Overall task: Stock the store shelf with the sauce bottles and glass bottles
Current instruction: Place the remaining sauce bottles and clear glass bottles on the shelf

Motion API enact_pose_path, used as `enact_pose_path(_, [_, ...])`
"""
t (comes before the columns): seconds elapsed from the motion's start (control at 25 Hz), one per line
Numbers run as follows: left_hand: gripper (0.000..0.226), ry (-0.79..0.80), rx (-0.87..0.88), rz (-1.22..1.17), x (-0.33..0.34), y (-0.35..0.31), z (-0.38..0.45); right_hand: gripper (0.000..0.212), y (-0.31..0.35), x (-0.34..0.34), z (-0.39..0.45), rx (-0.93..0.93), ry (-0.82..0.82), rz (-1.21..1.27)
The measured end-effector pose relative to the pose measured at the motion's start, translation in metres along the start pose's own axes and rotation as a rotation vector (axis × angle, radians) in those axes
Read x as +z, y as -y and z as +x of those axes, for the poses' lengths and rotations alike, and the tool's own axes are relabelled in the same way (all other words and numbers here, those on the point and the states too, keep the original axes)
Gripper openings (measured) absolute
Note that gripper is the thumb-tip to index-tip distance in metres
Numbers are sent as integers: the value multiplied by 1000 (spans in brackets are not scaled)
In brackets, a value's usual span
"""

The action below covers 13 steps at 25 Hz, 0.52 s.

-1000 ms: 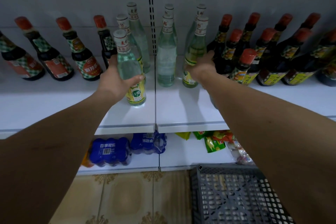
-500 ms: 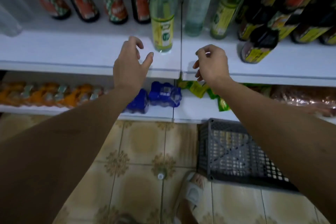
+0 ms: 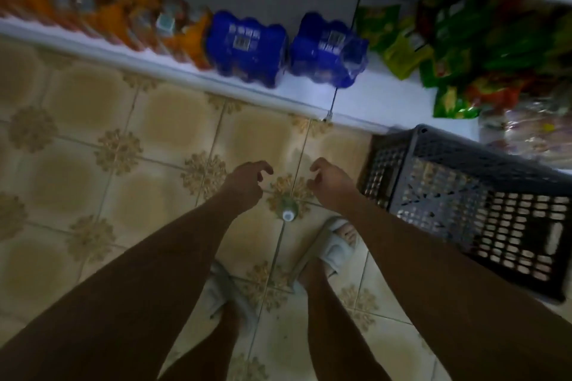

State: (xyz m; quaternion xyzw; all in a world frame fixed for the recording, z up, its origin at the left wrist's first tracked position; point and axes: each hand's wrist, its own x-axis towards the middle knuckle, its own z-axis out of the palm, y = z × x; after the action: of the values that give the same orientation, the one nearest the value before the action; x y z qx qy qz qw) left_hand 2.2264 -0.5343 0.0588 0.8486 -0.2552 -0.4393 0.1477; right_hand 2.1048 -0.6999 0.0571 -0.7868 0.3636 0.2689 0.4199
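Observation:
A single glass bottle (image 3: pixel 288 211) stands upright on the tiled floor between my feet, seen from straight above with its white cap facing me. My left hand (image 3: pixel 246 181) hovers just to its left and my right hand (image 3: pixel 332 180) just to its right, both above it. The fingers of both hands hang loosely curled and hold nothing. Neither hand touches the bottle. The upper shelf with the sauce bottles is out of view.
A dark grey plastic crate (image 3: pixel 464 204) sits on the floor at the right. The bottom shelf (image 3: pixel 309 99) carries orange drink packs (image 3: pixel 123 22), two blue drink packs (image 3: pixel 247 46) and green snack bags (image 3: pixel 458 40). My sandalled feet (image 3: pixel 334 241) stand on the tiles.
My hands let go of the glass bottles on the upper shelf and dropped toward the floor. The view swung down from the shelf to the floor, bringing the standing bottle between my hands.

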Motion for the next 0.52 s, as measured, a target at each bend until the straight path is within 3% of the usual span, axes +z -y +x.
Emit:
enact_pose_path(0.12, [62,123,-87,2,68,42,30,61,-55,75,40,-15,167,-213])
enact_pose_path(0.24, [73,174,-57,-61,127,69,56,87,-88,131,70,-57,283,-320])
enact_pose_path(0.36, [89,160,32,-220,169,94,74,92,-106,160,92,-102,243,-271])
enact_pose_path(0.52, [85,58,208,-195,186,110,77,82,-121,169,101,-117,139,-78])
